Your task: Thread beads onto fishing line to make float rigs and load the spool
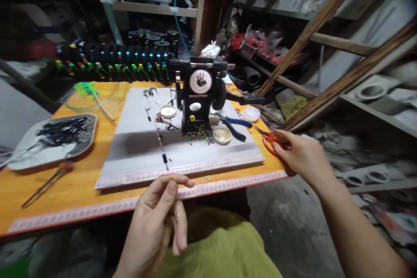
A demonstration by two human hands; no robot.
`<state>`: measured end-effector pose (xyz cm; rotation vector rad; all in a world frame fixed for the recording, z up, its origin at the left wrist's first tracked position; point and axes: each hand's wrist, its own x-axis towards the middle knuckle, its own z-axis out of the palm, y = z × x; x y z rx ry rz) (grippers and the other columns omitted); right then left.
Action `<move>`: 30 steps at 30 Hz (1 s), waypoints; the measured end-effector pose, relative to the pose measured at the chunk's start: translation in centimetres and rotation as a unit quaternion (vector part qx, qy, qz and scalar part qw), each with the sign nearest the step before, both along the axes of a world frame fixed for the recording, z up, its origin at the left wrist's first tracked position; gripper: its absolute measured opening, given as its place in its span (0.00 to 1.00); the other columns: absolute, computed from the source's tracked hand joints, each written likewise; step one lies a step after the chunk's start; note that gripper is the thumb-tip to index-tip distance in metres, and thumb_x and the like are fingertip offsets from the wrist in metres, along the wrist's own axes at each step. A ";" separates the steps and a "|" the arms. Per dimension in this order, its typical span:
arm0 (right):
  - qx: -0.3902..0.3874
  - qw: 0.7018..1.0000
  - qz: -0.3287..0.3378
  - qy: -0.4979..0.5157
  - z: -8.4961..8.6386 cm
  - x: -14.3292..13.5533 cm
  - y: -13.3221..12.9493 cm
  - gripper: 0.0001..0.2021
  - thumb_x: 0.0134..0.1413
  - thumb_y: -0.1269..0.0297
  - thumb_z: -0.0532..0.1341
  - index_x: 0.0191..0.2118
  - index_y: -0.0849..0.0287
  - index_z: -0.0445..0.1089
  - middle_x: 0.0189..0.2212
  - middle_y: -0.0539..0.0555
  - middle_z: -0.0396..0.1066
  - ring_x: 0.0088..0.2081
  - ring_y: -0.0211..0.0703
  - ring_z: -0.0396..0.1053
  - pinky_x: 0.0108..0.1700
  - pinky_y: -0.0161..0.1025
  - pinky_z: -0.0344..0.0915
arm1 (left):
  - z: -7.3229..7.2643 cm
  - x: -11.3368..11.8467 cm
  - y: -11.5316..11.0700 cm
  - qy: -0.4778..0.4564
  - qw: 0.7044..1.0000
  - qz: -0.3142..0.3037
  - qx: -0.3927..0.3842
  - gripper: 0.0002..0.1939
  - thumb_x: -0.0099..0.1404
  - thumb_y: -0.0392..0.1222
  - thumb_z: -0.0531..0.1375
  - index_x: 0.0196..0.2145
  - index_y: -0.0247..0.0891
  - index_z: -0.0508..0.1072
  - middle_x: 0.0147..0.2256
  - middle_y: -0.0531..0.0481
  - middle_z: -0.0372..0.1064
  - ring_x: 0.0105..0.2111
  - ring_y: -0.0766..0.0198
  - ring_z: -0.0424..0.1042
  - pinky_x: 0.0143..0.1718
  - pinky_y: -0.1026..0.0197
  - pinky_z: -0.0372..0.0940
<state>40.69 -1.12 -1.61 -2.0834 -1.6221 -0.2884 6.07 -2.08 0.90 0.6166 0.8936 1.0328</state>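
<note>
My right hand (298, 156) is closed on the red handles of small scissors (272, 140) at the right edge of the table, their tips pointing left. Near the front edge my left hand (163, 213) is raised, its fingers curled; something tiny seems to be between them, too small to name. Beyond it, a thin line with a black tube (164, 159) and small beads lies on the white board (130, 152). Blue-handled pliers (236, 124) rest near a small dish of beads (222, 135), beside loose coloured beads (200, 134).
A black machine with a round dial (200, 81) stands on the board's back part. A tray of black pieces (87, 139) and a dark pointed tool (47, 184) are on the left. Wooden ladder rails (312, 21) and loaded shelves stand at the right.
</note>
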 end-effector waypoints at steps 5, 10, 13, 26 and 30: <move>0.027 0.997 0.038 0.058 1.7 -5.2 -3.6 0.24 0.53 0.58 0.61 0.56 0.61 0.68 0.33 0.58 0.77 0.30 0.47 0.76 0.36 0.43 0.74 | -0.8 -0.9 0.4 -0.044 0.997 -0.063 0.011 0.12 0.65 0.49 0.63 0.34 0.37 0.73 0.27 0.54 0.75 0.08 0.77 0.65 0.07 0.79 0.54; -0.138 0.899 0.357 0.213 3.1 -13.8 -6.2 0.22 0.46 0.67 0.70 0.50 0.50 0.73 0.37 0.52 0.78 0.33 0.40 0.77 0.33 0.28 0.72 | -1.7 -1.8 0.4 -0.020 0.991 -0.118 0.058 0.12 0.68 0.51 0.59 0.38 0.39 0.72 0.13 0.59 0.66 0.09 0.69 0.68 0.09 0.76 0.59; -0.213 0.834 0.418 0.292 3.2 -17.4 -5.8 0.17 0.46 0.66 0.71 0.45 0.55 0.77 0.29 0.51 0.77 0.28 0.38 0.74 0.31 0.28 0.71 | -1.9 -1.9 0.2 -0.018 0.991 -0.111 0.074 0.11 0.69 0.49 0.58 0.38 0.39 0.72 0.13 0.58 0.67 0.09 0.69 0.68 0.09 0.76 0.60; -0.252 0.791 0.441 0.341 2.1 -17.8 -4.9 0.12 0.52 0.75 0.66 0.39 0.50 0.78 0.20 0.46 0.73 0.22 0.39 0.67 0.27 0.33 0.64 | -1.4 -2.4 0.5 -0.078 0.987 -0.136 0.039 0.11 0.69 0.50 0.58 0.37 0.40 0.72 0.14 0.60 0.64 0.09 0.69 0.68 0.08 0.77 0.58; -0.240 0.799 0.444 0.326 2.1 -17.9 -4.7 0.12 0.54 0.73 0.67 0.43 0.50 0.78 0.20 0.46 0.73 0.24 0.40 0.68 0.32 0.34 0.67 | -1.4 -2.4 0.4 -0.073 0.987 -0.135 0.036 0.11 0.69 0.50 0.58 0.37 0.40 0.73 0.13 0.60 0.64 0.09 0.70 0.68 0.08 0.78 0.57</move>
